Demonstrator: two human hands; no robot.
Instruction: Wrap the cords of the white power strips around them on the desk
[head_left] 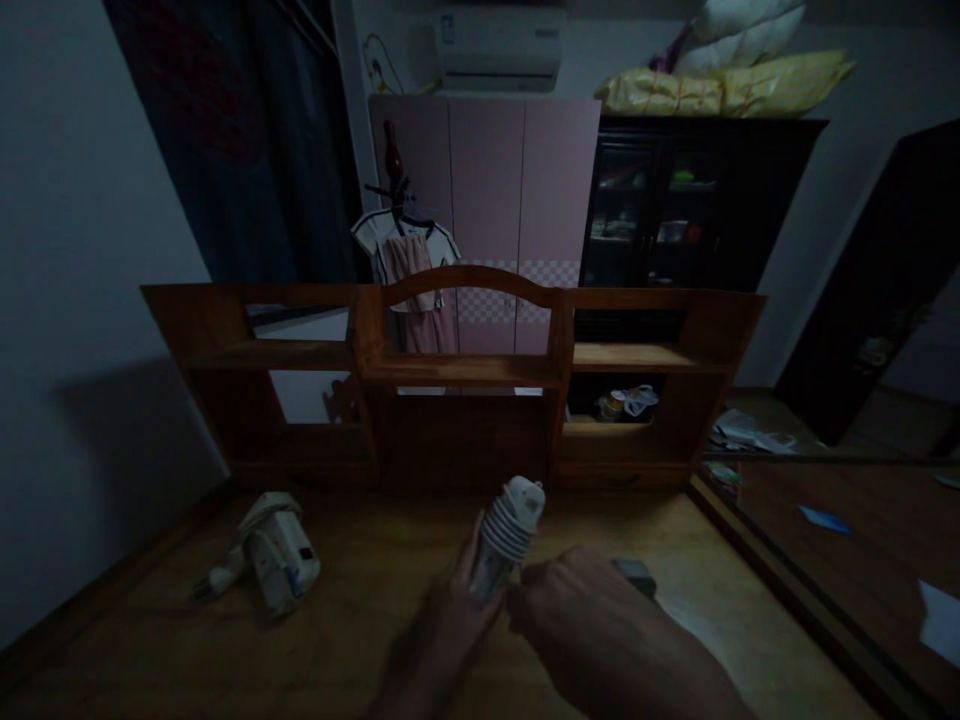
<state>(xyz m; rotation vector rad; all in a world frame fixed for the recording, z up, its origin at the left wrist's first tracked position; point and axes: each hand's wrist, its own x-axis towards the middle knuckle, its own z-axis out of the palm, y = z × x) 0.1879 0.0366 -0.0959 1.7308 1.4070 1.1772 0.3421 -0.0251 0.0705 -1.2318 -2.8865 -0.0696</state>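
My left hand (459, 608) is wrapped round a long pale grey thing (507, 535) with ring-like ridges, which look like a cord wound round it, and a whitish blunt end. It tilts up and to the right above the wooden desk (360, 640); its exact kind is unclear in the dim light. Close against its right side is my right hand (574, 610), fingers curled in tightly; whatever they hold is hidden. Behind the right wrist lies a small dark grey object (636, 576), partly covered. On the desk's left rests a white power strip (281, 560) with its cord wrapped round it.
A wooden shelf unit (465, 372) rises along the desk's far edge. White wall (90, 400) borders the left side. A raised wooden edge (780, 590) runs down the right, with papers (941, 620) and a blue packet (823, 519) beyond it.
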